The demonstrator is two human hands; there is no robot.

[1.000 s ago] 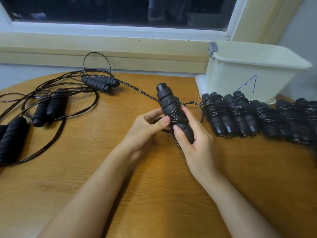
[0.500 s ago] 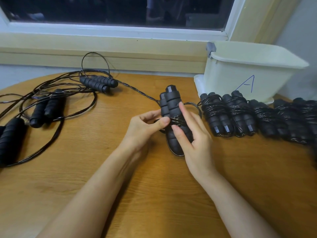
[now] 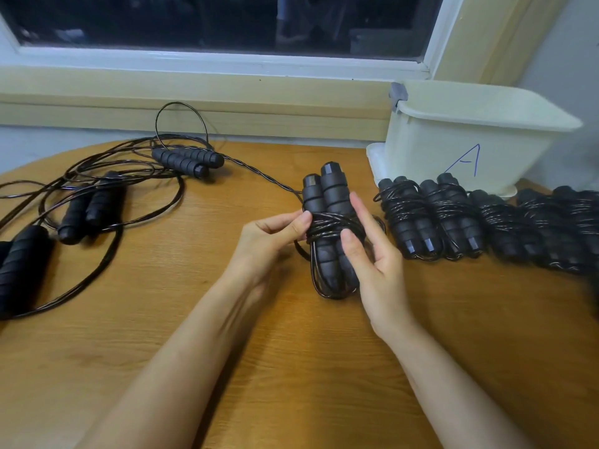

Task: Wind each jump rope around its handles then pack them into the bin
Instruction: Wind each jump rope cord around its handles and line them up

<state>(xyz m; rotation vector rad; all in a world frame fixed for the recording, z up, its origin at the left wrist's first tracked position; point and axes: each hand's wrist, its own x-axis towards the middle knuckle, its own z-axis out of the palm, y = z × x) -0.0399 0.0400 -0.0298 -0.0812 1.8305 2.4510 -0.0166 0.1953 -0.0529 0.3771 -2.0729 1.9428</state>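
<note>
- The right hand (image 3: 372,260) has the pair of black ribbed foam handles (image 3: 327,202) side by side. The thumb is pressed on the front, the fingers are round the back and the index finger lies straight up the side. So that grip is pinching the handles, probably so the two don't split apart while turns go on.
- The left hand (image 3: 272,234) is pinching the thin black rope (image 3: 330,226) where it crosses the handles, just left of the right grip. Looks like it's pinning the last turn so the coil can't spring loose.
- Several turns sit round the middle, right above the right thumb, and a slack loop hangs below the grip. A twisted tail runs up and left from the left grip, so there's more winding to do, I'd guess.
- Right of the grip, a row of wound bundles (image 3: 431,218) lies on the wooden bench (image 3: 291,367), packed close together. They're in front of the cream plastic bin (image 3: 453,147) marked with a blue A, presumably staged for packing. The bin's inside isn't visible.
- Far left of the grip, loose ropes (image 3: 97,176) lie in a tangle, not yet wound.
</note>
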